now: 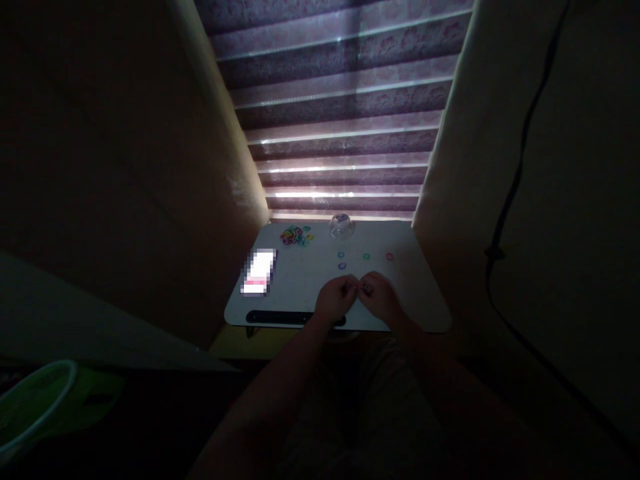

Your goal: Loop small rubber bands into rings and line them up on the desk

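Note:
Above the front part of a small white table (295,280), my left hand (337,297) and my right hand (379,295) meet fingertip to fingertip. Both are closed in a pinch, with what looks like a tiny pale thing between them, too small and dark to name. Just beyond the fingers lie loose small rings: a blue ring (341,255), a purple ring (342,266), a green ring (367,256) and a red ring (389,256). A heap of coloured rings (294,235) sits at the back left of the tabletop.
A clear rounded container (342,227) stands at the table's back edge. To the left lies a phone (259,272) with a bright screen. A dark slot strip (280,317) runs along the front edge. Behind is a purple pleated curtain (345,133); a green basket (75,393) is lower left.

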`<state>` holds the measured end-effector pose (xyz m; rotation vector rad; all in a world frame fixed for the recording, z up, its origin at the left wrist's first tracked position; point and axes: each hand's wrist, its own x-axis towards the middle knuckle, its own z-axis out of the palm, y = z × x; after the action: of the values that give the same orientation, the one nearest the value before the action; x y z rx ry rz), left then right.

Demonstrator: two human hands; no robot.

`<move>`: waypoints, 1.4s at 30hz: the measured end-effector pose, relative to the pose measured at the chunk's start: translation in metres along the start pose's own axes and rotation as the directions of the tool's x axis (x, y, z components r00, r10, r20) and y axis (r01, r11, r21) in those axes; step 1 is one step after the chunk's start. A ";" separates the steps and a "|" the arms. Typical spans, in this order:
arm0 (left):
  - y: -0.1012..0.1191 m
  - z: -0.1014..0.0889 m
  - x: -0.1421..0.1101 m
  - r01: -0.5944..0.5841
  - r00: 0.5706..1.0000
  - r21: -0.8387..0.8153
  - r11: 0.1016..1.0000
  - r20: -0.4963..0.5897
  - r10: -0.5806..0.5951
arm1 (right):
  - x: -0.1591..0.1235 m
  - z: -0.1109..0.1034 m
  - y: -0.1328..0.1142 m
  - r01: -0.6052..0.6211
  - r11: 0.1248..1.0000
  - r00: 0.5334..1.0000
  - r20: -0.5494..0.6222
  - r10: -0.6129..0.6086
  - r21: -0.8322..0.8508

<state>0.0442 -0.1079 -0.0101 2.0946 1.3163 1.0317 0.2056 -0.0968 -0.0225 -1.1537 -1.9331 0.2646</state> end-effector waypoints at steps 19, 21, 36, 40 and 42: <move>0.006 -0.003 0.000 0.051 0.998 0.099 0.994 0.033 -0.055 | -0.001 0.000 -0.001 -0.030 0.999 0.999 0.016 0.030 -0.023; 0.005 -0.002 0.000 0.023 0.999 0.097 0.995 0.032 -0.027 | -0.001 0.000 0.000 -0.025 0.999 0.999 0.024 0.026 -0.037; 0.004 -0.001 0.001 0.054 0.999 0.075 0.996 -0.003 -0.054 | -0.002 0.002 0.002 -0.071 0.997 0.996 0.047 0.071 -0.003; 0.003 -0.002 0.001 -0.003 1.000 -0.002 1.000 -0.004 0.003 | -0.002 0.002 0.002 -0.071 0.998 0.996 0.047 0.071 -0.001; 0.002 -0.002 0.000 -0.004 1.000 -0.007 1.000 0.012 0.004 | -0.002 0.002 0.002 -0.075 0.997 0.996 0.044 0.075 -0.006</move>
<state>0.0437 -0.1089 -0.0068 2.0959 1.3012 1.0227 0.2054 -0.0965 -0.0261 -1.2347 -1.9315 0.3286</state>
